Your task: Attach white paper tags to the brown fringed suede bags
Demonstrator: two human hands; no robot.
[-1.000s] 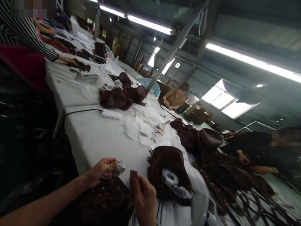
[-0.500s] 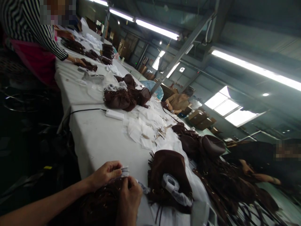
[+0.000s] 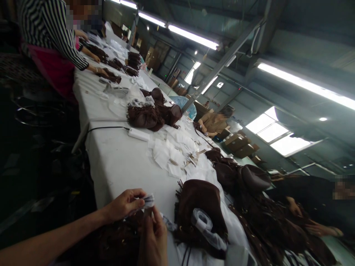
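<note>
My left hand is closed, pinching a small piece of white wrapping with grey streaks between thumb and fingers. Just below it, my right hand is closed on a small greyish strip that meets the wrapping; its exact kind is unclear. Under both hands lies a dark brown fringed bag, partly hidden by my forearms and in shadow. To the right, another brown bag lies on the table, with a coiled strap in clear-white wrapping on top.
A long table with white cloth runs away from me. White paper packets, a white power strip with a black cord and brown bags lie on it. Co-workers handle brown pieces at far left, across and right.
The white wrapping now shows more above my left fingers. My right hand has turned slightly, its fingers more upright, with the greyish strip showing. The whole view has shifted a little.
</note>
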